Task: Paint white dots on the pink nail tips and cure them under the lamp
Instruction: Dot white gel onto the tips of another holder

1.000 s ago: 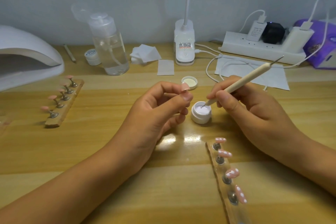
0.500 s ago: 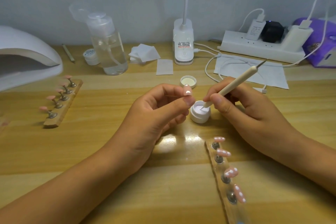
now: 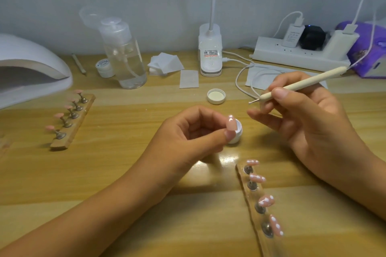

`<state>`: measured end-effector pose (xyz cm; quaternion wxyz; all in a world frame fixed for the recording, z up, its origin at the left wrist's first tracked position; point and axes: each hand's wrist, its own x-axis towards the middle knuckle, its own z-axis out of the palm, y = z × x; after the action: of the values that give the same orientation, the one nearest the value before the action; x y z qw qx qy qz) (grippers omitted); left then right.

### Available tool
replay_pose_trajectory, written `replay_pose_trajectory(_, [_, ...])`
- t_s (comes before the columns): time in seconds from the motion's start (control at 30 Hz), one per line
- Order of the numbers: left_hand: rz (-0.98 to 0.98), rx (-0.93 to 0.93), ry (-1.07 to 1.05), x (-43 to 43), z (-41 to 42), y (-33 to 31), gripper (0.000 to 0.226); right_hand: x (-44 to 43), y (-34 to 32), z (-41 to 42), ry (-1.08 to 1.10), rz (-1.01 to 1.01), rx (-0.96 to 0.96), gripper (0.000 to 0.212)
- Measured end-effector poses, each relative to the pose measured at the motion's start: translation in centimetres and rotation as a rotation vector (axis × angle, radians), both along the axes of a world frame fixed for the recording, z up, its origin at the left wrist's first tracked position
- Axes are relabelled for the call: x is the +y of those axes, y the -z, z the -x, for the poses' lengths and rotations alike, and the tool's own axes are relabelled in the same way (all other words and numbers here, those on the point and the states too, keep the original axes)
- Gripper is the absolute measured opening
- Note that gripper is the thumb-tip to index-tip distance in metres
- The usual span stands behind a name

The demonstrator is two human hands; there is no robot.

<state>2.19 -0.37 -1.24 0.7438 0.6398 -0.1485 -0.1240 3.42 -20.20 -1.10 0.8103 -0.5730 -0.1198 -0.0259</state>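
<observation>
Dotting tool [image 3: 296, 85] gripped in right hand [image 3: 302, 115], tip just right of upright pink nail tip [image 3: 230, 125] pinched by left hand [image 3: 188, 137] fingers.

No text is legible. The small jar [image 3: 103, 67] near the table's far edge carries a script label on its lid, too blurred to read. The lamp base [image 3: 210, 56] bears a red-and-black sticker, and the charger [image 3: 293, 35] fine print; both are unreadable.
</observation>
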Motion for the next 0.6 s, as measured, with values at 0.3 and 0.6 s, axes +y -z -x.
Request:
replay_pose_trajectory(0.3, [-0.081,-0.053,0.048,-0.14,0.19,0.30,0.011,0.28,-0.19,0.62,-0.189,-0.020,0.053,0.003])
replay_pose_trajectory(0.6, [-0.086,-0.058,0.059,-0.19,0.24,0.25,0.012,0.47,-0.07,0.73,-0.194,0.014,0.047,0.002])
